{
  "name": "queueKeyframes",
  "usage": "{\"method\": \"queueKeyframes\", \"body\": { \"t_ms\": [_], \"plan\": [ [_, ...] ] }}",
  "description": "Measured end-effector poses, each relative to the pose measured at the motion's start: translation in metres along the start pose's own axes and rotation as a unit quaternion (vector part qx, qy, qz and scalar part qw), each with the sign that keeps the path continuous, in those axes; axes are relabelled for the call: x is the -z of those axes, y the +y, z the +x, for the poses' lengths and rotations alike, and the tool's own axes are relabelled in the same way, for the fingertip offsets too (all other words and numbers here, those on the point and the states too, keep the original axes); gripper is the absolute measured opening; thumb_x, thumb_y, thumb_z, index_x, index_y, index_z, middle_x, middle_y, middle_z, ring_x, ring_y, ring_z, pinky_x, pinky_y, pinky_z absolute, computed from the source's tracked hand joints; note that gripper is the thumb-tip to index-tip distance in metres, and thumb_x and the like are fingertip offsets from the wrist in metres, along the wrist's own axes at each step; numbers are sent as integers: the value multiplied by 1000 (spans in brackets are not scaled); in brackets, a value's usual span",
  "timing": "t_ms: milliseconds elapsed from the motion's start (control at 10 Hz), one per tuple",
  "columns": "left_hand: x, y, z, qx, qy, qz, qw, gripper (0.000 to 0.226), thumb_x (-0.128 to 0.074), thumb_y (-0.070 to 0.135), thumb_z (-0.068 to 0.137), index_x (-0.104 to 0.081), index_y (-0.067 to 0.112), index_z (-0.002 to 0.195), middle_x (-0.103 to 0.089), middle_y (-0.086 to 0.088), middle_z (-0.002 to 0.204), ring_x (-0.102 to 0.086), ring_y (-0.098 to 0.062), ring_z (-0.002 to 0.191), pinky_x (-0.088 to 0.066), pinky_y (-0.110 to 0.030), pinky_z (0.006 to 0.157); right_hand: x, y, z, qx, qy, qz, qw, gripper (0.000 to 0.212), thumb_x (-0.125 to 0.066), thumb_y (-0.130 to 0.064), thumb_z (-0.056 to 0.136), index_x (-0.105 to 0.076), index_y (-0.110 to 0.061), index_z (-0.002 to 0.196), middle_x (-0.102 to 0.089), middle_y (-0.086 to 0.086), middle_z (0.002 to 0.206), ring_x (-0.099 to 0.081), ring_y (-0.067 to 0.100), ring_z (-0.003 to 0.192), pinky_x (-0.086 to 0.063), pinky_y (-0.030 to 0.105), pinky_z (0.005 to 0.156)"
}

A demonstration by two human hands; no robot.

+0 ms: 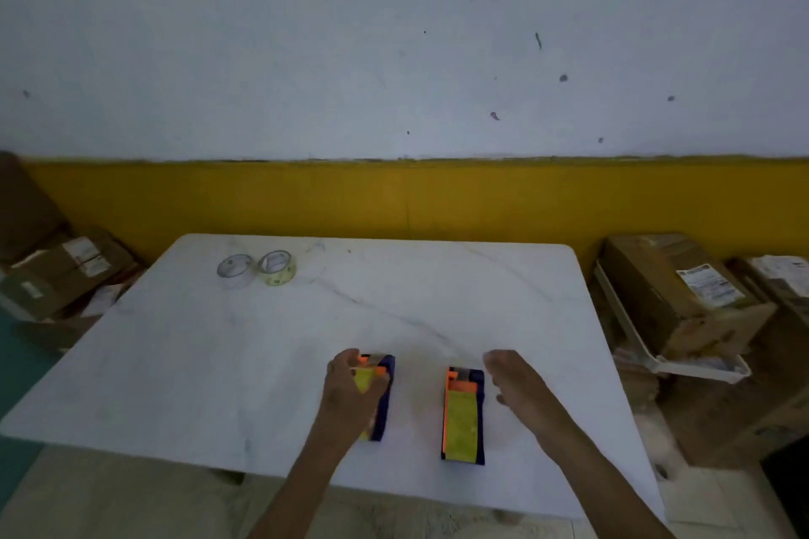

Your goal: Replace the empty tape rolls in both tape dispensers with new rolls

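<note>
Marble table (219,363) below yellow-banded wall (394,197); left hand (350,389) fingers grip dispenser (383,398), right hand (516,381) loosely open

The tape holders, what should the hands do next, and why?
Probably lift the left dispenser: the left hand already wraps it, the right hand hovers free beside the right dispenser, and both tape rolls sit untouched far across the table.

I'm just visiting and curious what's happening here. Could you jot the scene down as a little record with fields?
surface: white marble-look table
left hand: resting on the left tape dispenser
right hand: open, beside the right tape dispenser, not touching it
tape rolls: clear roll and yellowish roll, side by side at the table's far left
surroundings: cardboard boxes on the floor at both sides
</note>
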State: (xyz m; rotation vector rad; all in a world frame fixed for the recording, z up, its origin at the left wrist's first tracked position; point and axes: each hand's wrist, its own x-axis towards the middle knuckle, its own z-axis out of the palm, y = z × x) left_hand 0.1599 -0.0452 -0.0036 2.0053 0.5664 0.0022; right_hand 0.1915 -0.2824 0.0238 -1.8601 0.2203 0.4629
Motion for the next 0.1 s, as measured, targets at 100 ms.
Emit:
{"method": "queueKeyframes", "body": {
  "t_ms": [100],
  "plan": [
    [7,27,5,-8,-64,-57,996,62,-66,17,89,-34,6,140,-47,-14,137,-50,-18,107,-41,-29,84,4,-29,0,60,12,-6,998,35,-46,-57,89,-55,-31,111,-60,0,122,-57,21,115,-44,47,106]
  ]
}}
